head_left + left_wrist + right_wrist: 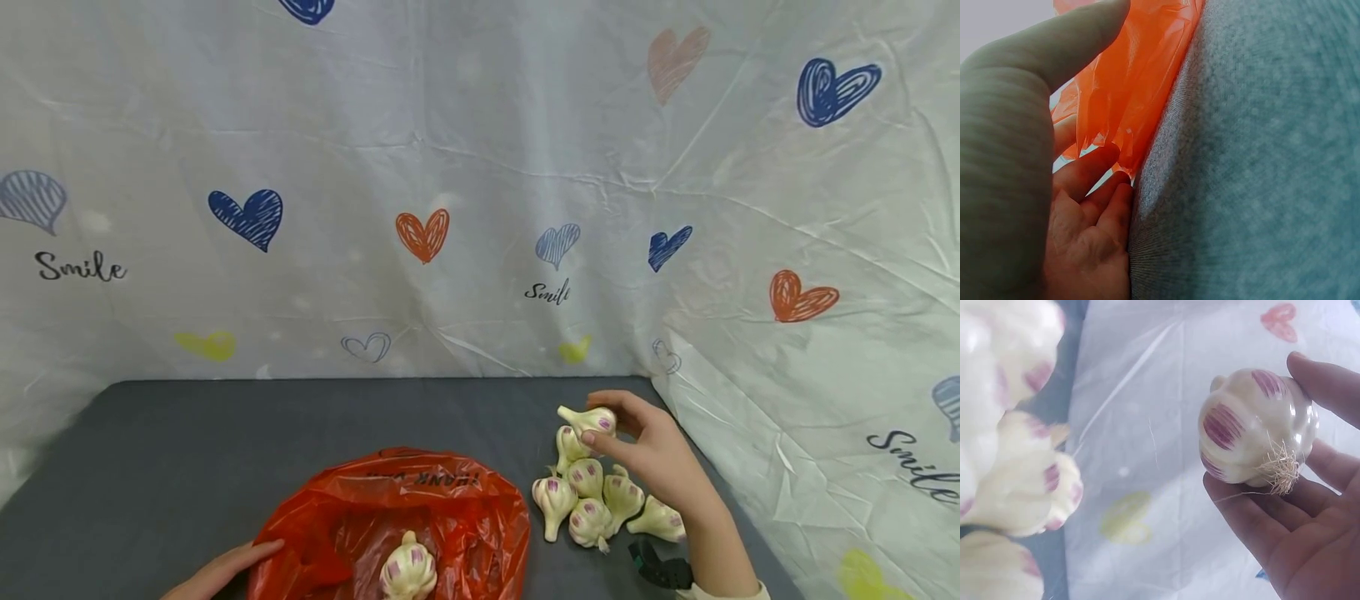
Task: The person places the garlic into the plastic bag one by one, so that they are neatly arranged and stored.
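In the head view my right hand [656,446] pinches a garlic bulb [598,422] between thumb and fingers, raised over the back of a pile of garlic bulbs [587,478]. The right wrist view shows the held bulb's purple streaks and dry root tuft [1282,469]. At the lower left, my left hand [225,570] holds the left side of an open red plastic bag [307,521]. Its thumb [1079,40] and curled fingers lie on either side of the thin plastic in the left wrist view. One garlic bulb [408,570] lies inside the bag.
A dark grey table [225,442] carries the bag and the pile. Behind and to the right hangs a pale sheet [480,167] printed with hearts. A black strap-like object [662,568] is beside my right wrist, below the pile.
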Tool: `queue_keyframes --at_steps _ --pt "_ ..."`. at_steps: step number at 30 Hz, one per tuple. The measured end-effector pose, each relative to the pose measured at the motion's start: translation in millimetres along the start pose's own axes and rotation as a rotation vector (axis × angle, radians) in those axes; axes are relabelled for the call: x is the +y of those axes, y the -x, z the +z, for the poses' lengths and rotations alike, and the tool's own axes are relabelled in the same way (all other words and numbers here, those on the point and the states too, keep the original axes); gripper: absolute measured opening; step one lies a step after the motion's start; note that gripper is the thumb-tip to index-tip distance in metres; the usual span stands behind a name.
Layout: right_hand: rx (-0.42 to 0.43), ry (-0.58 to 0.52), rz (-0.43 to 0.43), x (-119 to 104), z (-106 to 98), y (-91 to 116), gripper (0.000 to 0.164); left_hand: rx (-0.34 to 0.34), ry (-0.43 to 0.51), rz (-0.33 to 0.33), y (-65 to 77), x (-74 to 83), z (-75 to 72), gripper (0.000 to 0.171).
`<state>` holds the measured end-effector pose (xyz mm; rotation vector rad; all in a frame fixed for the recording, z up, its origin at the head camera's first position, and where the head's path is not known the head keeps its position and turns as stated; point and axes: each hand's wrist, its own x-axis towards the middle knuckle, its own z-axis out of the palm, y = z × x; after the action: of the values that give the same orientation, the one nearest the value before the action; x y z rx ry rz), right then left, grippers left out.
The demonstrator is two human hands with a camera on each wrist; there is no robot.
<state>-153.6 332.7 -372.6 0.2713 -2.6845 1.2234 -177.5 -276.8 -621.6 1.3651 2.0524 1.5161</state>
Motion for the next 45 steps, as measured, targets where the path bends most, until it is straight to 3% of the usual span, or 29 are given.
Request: queue_keyframes --at_steps 8,20,33,45 --pt "-0.037 -0.046 -0.072 -14 10 4 0.046 -0.026 0.061 0.025 -2.2 -1.1 0.4 0.093" --pt "-0.068 -0.036 -0.108 -24 19 7 0.046 0.003 -0.022 0.022 0.2 -2.7 2.3 0.092" --pt "-0.106 -0.023 -0.162 -38 29 9 0.047 0.023 -0.048 -0.086 4.6 7.6 3.6 0.094" --pt "-0.155 -0.083 -0.207 -42 44 11 0.046 0.017 -0.054 -0.054 3.7 5.7 4.3 0.096"
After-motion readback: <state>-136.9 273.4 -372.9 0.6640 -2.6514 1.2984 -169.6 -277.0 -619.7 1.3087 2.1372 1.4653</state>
